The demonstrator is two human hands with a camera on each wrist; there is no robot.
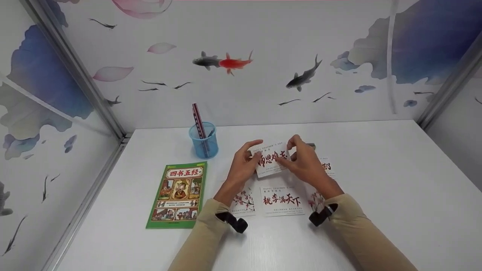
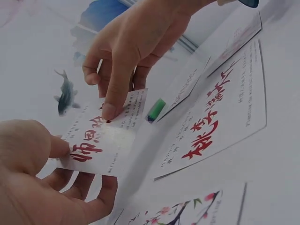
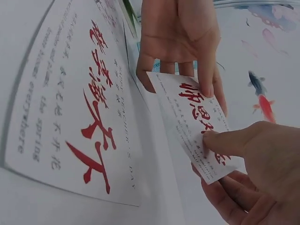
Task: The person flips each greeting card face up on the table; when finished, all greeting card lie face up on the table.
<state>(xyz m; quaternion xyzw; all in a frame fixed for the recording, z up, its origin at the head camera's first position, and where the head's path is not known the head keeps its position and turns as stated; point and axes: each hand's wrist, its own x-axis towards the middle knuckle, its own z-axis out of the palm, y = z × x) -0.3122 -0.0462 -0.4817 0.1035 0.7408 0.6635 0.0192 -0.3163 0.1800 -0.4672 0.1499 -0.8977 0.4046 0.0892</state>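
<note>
Both hands hold one white card (image 1: 272,165) with red Chinese brush lettering, raised above the table and slightly tilted. The left hand (image 1: 241,165) pinches its left side, thumb on the printed face and fingers behind. On the other side, the right hand (image 1: 307,162) pinches the card the same way. Below lies a lettered card (image 2: 211,112), flat on the table. A card with blossom branches (image 1: 244,199) lies under the left wrist, and another floral card (image 1: 315,198) is partly hidden by the right wrist. Behind the right hand, a lettered card (image 1: 328,167) shows in part.
A green-bordered picture book (image 1: 177,195) lies left of the cards. Behind it stands a blue mesh pen cup (image 1: 203,143) with dark red patterned sticks (image 1: 198,120). A small green object (image 2: 156,110) sits near the right hand. Printed panels (image 1: 263,37) wall the table's back and sides.
</note>
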